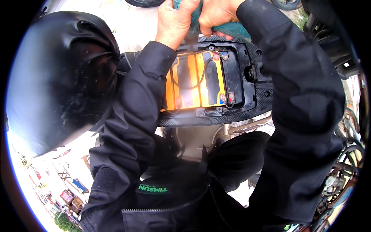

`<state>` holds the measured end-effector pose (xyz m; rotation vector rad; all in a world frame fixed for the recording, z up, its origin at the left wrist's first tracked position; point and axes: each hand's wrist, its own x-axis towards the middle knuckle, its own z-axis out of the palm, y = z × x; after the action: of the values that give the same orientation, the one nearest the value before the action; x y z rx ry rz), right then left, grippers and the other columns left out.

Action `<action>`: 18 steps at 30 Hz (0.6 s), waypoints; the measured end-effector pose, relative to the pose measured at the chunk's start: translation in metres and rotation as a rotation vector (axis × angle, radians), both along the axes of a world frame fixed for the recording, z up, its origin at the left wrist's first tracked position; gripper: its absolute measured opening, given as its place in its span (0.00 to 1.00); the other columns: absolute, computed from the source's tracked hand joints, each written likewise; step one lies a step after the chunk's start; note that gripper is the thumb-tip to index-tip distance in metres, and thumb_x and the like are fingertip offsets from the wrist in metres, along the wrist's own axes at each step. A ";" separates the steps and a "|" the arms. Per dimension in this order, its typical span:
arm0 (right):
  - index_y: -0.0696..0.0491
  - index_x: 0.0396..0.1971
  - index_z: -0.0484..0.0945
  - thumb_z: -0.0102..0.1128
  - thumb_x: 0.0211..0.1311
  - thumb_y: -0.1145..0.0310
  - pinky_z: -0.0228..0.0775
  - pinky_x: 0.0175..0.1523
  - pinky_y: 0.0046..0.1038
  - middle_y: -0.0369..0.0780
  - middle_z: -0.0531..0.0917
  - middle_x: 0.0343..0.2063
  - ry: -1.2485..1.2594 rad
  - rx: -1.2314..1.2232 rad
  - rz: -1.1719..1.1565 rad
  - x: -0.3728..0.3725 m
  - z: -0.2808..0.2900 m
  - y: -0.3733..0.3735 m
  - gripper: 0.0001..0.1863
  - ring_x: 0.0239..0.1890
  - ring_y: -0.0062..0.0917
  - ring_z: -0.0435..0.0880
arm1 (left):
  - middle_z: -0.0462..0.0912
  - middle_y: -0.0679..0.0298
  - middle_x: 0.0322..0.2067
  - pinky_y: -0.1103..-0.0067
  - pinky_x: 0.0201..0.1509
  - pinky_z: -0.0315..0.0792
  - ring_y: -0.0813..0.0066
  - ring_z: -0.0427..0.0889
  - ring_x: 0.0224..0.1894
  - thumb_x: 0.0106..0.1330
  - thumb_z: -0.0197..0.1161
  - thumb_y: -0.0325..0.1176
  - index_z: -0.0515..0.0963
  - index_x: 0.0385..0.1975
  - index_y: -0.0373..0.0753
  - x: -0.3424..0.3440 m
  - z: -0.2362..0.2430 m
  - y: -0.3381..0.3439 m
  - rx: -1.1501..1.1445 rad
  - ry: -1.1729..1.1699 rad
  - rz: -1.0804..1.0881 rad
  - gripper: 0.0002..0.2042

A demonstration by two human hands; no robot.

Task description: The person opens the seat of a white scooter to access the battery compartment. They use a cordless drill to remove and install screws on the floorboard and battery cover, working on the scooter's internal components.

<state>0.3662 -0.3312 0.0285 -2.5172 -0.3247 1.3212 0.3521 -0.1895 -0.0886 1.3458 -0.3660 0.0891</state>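
Both hands are at the top of the view, closed around a teal power drill that is partly cut off by the upper edge. My left hand grips it from the left, thumb uppermost. My right hand wraps its fingers around it on the right. The drill's dark nose points down at the far rim of a black battery compartment on a scooter. Inside sit orange batteries with dark wires across them and a black battery on the right. The drill's tip is hard to make out.
A black scooter seat stands raised at the left, beside my left forearm. My knee is close below the compartment. Bicycles and other vehicle parts crowd the right edge. A wheel shows at the top right.
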 end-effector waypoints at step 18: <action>0.53 0.30 0.89 0.64 0.46 0.60 0.73 0.45 0.40 0.45 0.88 0.33 -0.078 -0.205 0.224 0.008 -0.012 0.020 0.15 0.37 0.36 0.83 | 0.76 0.73 0.31 0.82 0.38 0.68 0.84 0.71 0.33 0.70 0.65 0.50 0.77 0.41 0.40 -0.010 0.005 0.010 0.051 -0.076 0.070 0.17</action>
<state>0.3747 -0.3115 0.0166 -2.7755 -0.5259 1.4038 0.3420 -0.1793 -0.0841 1.4080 -0.3880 0.1907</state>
